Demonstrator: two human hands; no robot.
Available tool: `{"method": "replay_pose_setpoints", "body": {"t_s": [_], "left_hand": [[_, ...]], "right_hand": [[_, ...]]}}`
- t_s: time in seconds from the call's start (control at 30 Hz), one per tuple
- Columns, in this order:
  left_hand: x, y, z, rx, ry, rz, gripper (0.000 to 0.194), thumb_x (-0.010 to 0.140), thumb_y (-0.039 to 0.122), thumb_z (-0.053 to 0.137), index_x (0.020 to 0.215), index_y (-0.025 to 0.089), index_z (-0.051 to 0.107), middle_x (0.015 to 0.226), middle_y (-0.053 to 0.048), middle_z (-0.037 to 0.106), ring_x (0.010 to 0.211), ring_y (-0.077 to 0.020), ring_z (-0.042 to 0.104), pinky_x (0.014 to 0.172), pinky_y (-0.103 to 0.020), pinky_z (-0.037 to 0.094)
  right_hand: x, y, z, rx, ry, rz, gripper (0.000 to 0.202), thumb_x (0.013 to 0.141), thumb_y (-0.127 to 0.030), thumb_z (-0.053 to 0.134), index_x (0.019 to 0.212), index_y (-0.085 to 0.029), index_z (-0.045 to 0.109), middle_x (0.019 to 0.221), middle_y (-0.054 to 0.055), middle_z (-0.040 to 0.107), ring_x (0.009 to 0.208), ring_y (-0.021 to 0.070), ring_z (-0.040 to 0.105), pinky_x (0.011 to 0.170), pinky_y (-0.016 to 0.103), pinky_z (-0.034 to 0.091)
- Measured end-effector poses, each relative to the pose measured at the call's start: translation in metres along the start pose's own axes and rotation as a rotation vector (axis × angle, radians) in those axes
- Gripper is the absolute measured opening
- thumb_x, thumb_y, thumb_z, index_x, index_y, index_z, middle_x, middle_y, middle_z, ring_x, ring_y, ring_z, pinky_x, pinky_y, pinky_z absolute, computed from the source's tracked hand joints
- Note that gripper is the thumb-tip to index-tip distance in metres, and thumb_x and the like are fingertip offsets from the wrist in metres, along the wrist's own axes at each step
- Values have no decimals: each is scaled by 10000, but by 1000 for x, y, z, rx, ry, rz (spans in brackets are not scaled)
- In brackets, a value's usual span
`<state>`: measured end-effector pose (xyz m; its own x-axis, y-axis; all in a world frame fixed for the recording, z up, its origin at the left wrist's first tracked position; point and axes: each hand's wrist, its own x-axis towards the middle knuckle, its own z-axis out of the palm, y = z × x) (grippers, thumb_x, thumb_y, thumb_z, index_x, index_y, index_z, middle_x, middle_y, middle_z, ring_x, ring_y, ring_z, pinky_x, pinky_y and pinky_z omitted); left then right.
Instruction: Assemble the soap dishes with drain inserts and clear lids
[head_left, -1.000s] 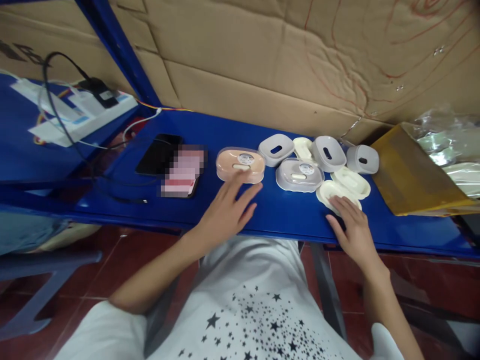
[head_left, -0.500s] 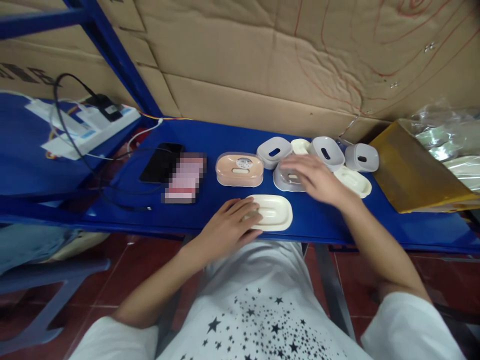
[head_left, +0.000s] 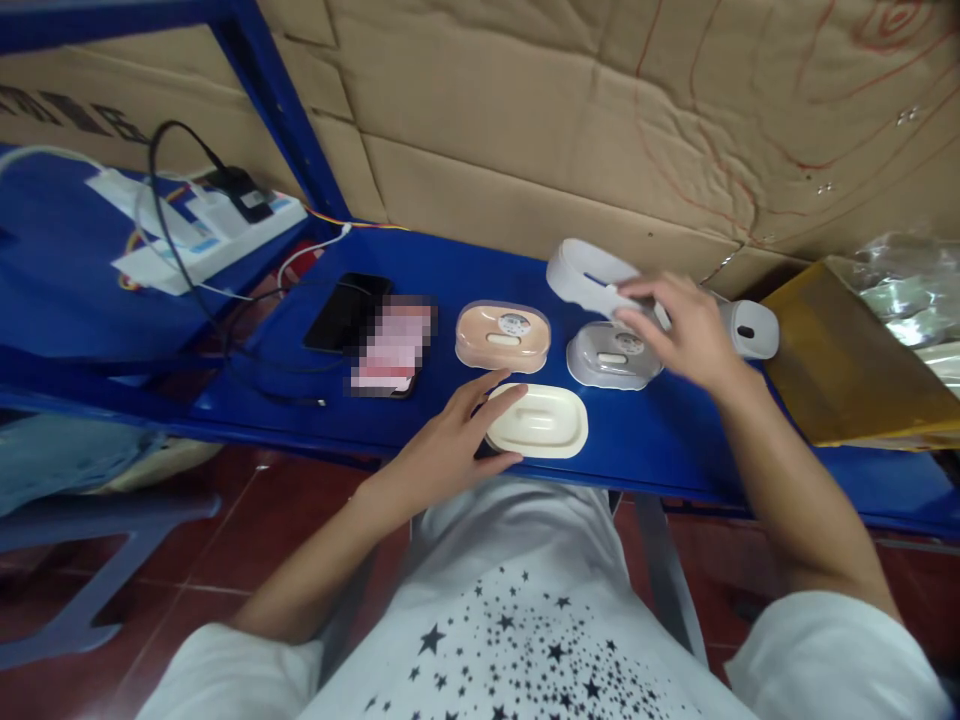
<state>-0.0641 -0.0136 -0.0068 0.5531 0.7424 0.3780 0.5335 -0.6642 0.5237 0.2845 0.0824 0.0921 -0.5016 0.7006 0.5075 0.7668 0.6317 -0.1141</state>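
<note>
A cream oval dish (head_left: 551, 422) lies near the table's front edge, with my left hand (head_left: 457, 432) at its left end, thumb and fingers around that end. My right hand (head_left: 686, 325) pinches the right end of a light grey oval cover (head_left: 583, 276) with a slot, which is tilted and raised. Below it stands a grey box with a clear lid (head_left: 615, 357). A peach box with a clear lid (head_left: 502, 338) sits to its left. Another grey slotted cover (head_left: 754, 330) is right of my right hand, which hides what lies behind it.
Two phones, one black (head_left: 346, 312) and one with a blurred screen (head_left: 394, 345), lie at the left beside cables. A white power strip (head_left: 217, 245) is farther left. At the right stands a yellow-brown box (head_left: 847, 370) by clear plastic bags (head_left: 915, 280).
My right hand has moved right, off the grey lidded box, and now has a grey slotted cover raised in it. My left-hand fingers have shifted to the dish's left end. The view has shifted slightly.
</note>
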Motion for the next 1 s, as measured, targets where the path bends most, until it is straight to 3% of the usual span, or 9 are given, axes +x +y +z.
{"method": "replay_pose_setpoints", "body": {"t_s": [0.1,0.2,0.37,0.5,0.6,0.73,0.87,0.93,1.0], "left_hand": [[-1,-3,-1,-56,65,47,1092,916,345,898,1741,394,184,1791,-180,276,1622,-422,411,1224,-631,537],[0,-8,-1,-82,71,119,1041,930,325,885,1737,401,231,1813,-163,234,1657,-422,348,1282,-656,460],[4,-13,-3,-70,-29,207,607,1028,301,769,1588,337,536,1762,-137,397,1628,-357,428,1295,-622,455],[4,-14,-2,-38,8,213,632,1018,354,785,1595,280,539,1805,-165,326,1684,-370,315,1323,-647,398],[3,-14,-1,-22,-28,215,632,1022,351,776,1605,289,541,1780,-142,392,1682,-355,327,1302,-614,446],[5,-8,-4,15,-62,187,614,1013,350,774,1583,277,557,1785,-148,373,1670,-389,338,1313,-640,412],[5,-5,-11,-18,-18,195,515,981,285,760,1473,261,608,1715,-159,430,1607,-386,422,1312,-616,409],[4,-5,-12,-50,6,192,432,989,252,739,1409,267,638,1637,-143,500,1535,-340,506,1271,-541,476],[3,-7,-11,-61,13,203,339,1004,225,720,1337,266,669,1563,-128,556,1475,-306,563,1239,-496,508]], "right_hand": [[-55,-72,-7,20,-19,-92,227,1080,-351,679,1297,-301,721,1210,54,819,1142,281,755,1124,528,530],[-91,-120,11,41,-38,-119,324,1078,-249,675,1390,-334,672,1186,25,823,1131,251,761,1111,511,545],[-101,-134,47,92,-77,-74,490,1094,-239,635,1560,-374,566,1245,27,816,1205,255,749,1149,522,536],[-105,-141,64,55,-137,-95,611,1097,-215,610,1668,-364,452,1433,53,759,1392,274,673,1241,561,479],[-112,-144,67,56,-135,-118,720,1089,-148,573,1737,-352,334,1504,58,720,1465,259,627,1275,561,461],[-104,-106,40,71,-80,-117,652,1098,-269,590,1705,-399,390,1545,27,693,1500,283,597,1271,596,449],[-93,-19,-7,-240,175,328,425,1123,-366,466,1508,-294,630,1541,125,670,1505,375,567,1226,662,424],[-100,21,-23,-410,100,467,447,1102,-446,475,1449,-242,667,1621,184,582,1480,435,564,1207,711,393],[-118,46,-28,-447,12,539,442,1086,-468,480,1381,-226,701,1527,197,653,1372,433,638,1161,683,436]]}}
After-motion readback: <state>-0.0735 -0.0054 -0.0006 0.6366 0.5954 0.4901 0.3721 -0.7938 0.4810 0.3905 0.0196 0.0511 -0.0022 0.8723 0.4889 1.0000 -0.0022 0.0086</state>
